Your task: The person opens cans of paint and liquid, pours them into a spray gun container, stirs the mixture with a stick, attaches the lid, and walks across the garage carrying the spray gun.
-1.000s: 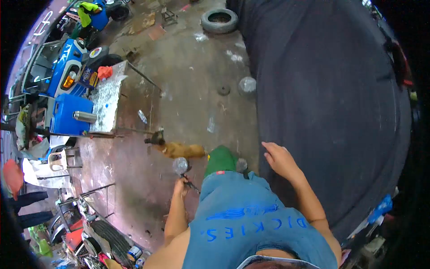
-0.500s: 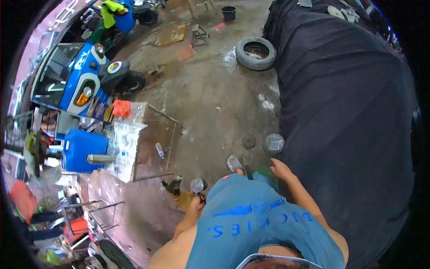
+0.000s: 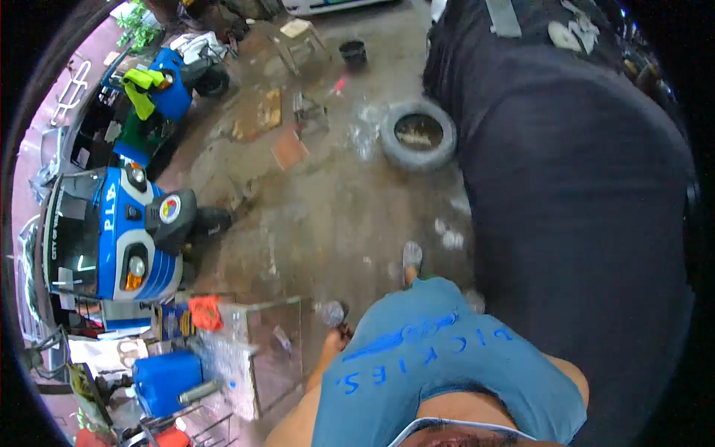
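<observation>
My left hand (image 3: 339, 340) hangs low beside my blue shirt (image 3: 447, 350), its fingers closed around a clear, round plastic container (image 3: 330, 313). What is inside the container is too blurred to make out. My right hand is not in view; only the upper right arm (image 3: 570, 372) shows at the edge of the shirt. One foot in a grey slipper (image 3: 412, 257) is stepping on the wet floor (image 3: 335, 216). Close to my right side, another clear round object (image 3: 474, 301) is partly hidden by the shirt.
A large dark cover (image 3: 573, 208) runs along the right. An old tire (image 3: 418, 135) lies ahead beside it. At left stand a blue-and-white three-wheeler (image 3: 123, 231) and a table (image 3: 231, 365) near a blue jug (image 3: 167, 381). A bucket (image 3: 353, 54) and stool (image 3: 298, 33) are farther off.
I have moved forward, so the tire and table appear nearer. My right hand has passed out of view. The dog by my left hand no longer shows. The left hand still holds the clear container.
</observation>
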The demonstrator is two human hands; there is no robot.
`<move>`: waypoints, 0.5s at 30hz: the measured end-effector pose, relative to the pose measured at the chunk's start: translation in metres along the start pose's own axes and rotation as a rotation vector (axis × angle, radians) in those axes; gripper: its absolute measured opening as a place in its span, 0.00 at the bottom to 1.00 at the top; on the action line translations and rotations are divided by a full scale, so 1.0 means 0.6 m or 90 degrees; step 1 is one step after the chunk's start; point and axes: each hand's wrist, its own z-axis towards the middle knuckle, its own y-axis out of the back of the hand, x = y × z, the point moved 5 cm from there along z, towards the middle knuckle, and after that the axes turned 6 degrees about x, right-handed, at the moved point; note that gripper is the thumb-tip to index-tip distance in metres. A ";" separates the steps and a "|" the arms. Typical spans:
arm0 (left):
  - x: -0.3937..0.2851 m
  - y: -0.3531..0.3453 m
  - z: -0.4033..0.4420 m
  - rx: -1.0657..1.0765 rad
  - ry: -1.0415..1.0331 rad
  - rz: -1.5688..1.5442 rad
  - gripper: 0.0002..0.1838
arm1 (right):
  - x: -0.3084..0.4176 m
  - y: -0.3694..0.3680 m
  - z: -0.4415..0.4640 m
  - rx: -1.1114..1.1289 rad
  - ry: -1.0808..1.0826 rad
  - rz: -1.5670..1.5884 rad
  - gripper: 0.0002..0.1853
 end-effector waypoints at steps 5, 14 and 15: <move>-0.179 -0.094 0.108 -0.009 -0.012 0.046 0.03 | 0.370 0.435 0.239 -0.172 0.174 -0.149 0.18; -0.528 -0.250 0.390 -0.011 -0.028 0.103 0.06 | 1.116 1.070 0.142 -0.413 0.572 0.094 0.22; -0.581 -0.265 0.423 -0.010 -0.033 0.119 0.07 | 1.140 1.092 0.159 -0.389 0.569 0.158 0.22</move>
